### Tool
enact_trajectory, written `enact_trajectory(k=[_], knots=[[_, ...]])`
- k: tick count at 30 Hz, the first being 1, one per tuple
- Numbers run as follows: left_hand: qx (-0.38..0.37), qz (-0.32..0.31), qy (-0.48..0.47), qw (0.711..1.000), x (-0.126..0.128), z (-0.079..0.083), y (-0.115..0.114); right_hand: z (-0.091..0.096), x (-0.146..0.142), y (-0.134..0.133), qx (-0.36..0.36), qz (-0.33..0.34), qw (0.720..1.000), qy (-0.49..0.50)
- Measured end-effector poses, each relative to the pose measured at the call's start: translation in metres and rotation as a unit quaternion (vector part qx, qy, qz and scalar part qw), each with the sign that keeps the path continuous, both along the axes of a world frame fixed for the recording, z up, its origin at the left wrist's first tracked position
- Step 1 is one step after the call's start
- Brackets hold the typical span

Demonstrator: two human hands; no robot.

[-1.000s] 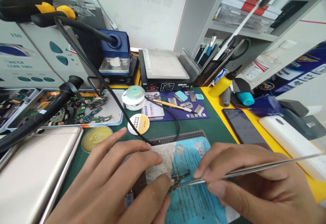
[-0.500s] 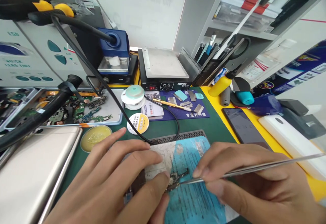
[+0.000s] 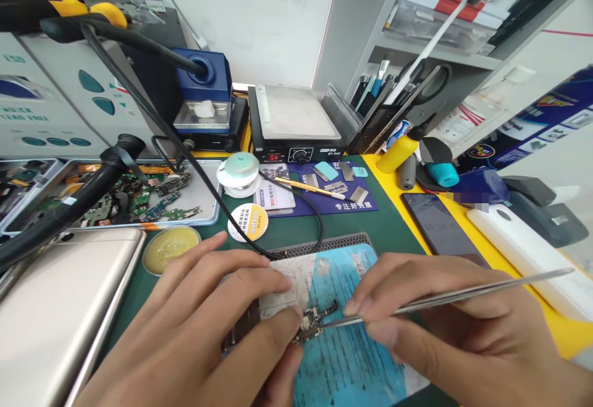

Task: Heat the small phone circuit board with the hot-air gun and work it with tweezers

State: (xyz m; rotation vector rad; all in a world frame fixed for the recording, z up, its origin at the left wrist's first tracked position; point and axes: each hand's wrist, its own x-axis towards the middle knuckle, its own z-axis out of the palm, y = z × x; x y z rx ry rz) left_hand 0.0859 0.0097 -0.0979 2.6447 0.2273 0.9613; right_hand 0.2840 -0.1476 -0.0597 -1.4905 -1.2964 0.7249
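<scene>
A small phone circuit board [image 3: 309, 327] lies on a worn blue and white card [image 3: 352, 357]. My left hand [image 3: 222, 314] is over the card's left side, its thumb and a finger closed on the board's left end, which they partly hide. In my right hand [image 3: 445, 327], slim metal tweezers [image 3: 445, 301] are pinched between thumb and fingers. Their tip meets the board's right edge, and the shaft slants up to the right. A dark piece [image 3: 241, 328] shows partly beneath my left fingers.
A tray [image 3: 214, 212] of loose boards, a tin of yellow paste [image 3: 169, 249] and a phone-like panel [image 3: 65, 308] stand left. Behind are a solder spool [image 3: 238, 175], blades [image 3: 343, 189] and a heating plate [image 3: 296, 113]. A black cable [image 3: 176, 138] crosses to the card. A phone [image 3: 440, 228] lies right.
The whole view has shifted slightly. Both hands keep their grips, and the tweezers' tip remains at the board's right edge.
</scene>
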Motion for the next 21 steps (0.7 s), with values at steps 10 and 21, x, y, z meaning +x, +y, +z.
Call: enact_trajectory(k=[10,21], knots=[[0.004,-0.008,-0.001,1.0,-0.0003,-0.0028,0.0022,0.0006,-0.0004,0.0014,-0.003,-0.002,1.0,-0.006],[-0.015,-0.012,-0.01,1.0,0.0021,-0.0013,0.0016,-0.0026,0.0006,-0.0005,-0.006,-0.008,1.0,-0.016]])
